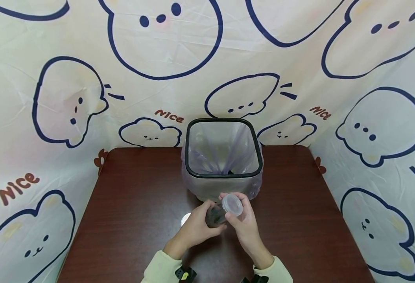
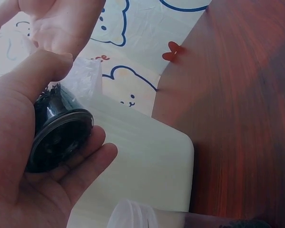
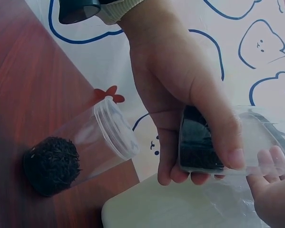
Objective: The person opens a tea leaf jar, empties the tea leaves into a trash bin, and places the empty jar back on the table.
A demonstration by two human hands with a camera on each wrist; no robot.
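Just in front of the bin, both hands hold a clear plastic jar (image 1: 215,215) tilted, with dark, leaf-like bits inside. My left hand (image 1: 196,226) grips its dark base end, fingers and thumb curled round it. At the other end, the right hand (image 1: 244,224) has thumb and fingers round the jar beside its translucent lid (image 1: 233,204). A second clear jar (image 3: 85,152), lidded and part filled with dark shreds (image 3: 54,164), stands on the table; in the head view the left hand hides most of it, leaving its white lid (image 1: 185,218).
A pale bin (image 1: 207,188) with a black rim (image 1: 225,176) and a purplish bag liner (image 1: 212,155) stands at the back middle of the brown table (image 1: 140,188). Something small and dark (image 1: 230,171) shows inside. Printed cloth (image 1: 150,94) hangs behind and at both sides.
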